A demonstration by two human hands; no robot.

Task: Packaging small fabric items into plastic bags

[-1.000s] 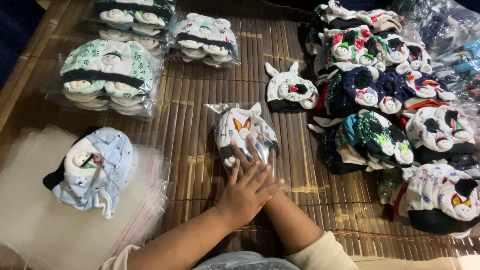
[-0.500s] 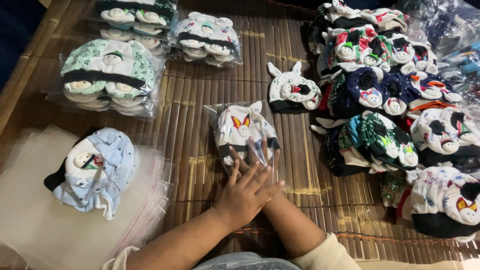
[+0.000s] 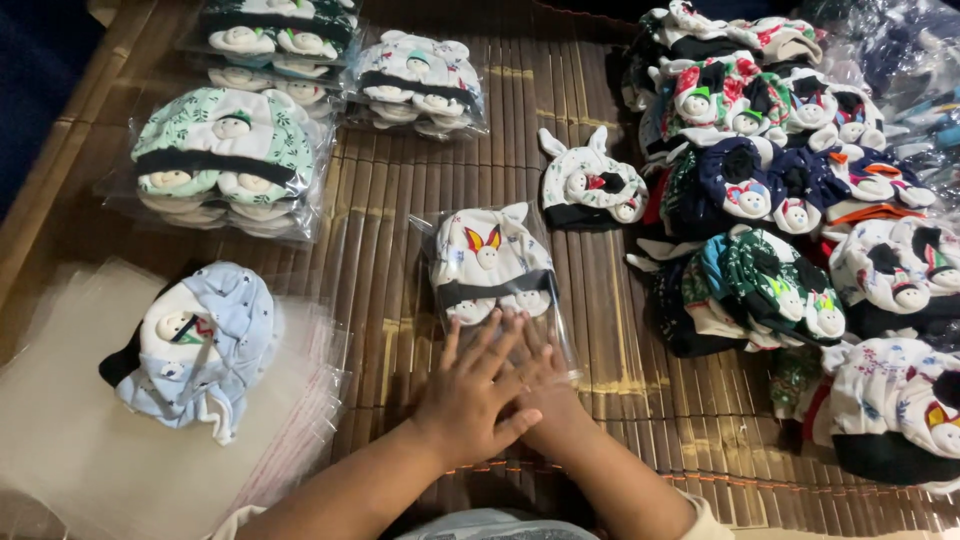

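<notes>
My left hand (image 3: 470, 385) lies flat and open over my right hand (image 3: 545, 385), both pressing the near end of a clear bag of baby hats (image 3: 492, 272) at the middle of the bamboo mat (image 3: 400, 250). A blue hat (image 3: 200, 345) rests on empty bags (image 3: 60, 440) at left; loose hats (image 3: 790, 200) pile up at right.

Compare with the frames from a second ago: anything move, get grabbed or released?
Barely. The left hand lies over the right hand, both pressing flat on the near end of the clear bag holding a white hat set, as before. The fingers shifted only slightly; nothing was taken hold of or let go. The blue hat on the plastic sheets, the bagged stacks and the loose pile stayed put.
</notes>
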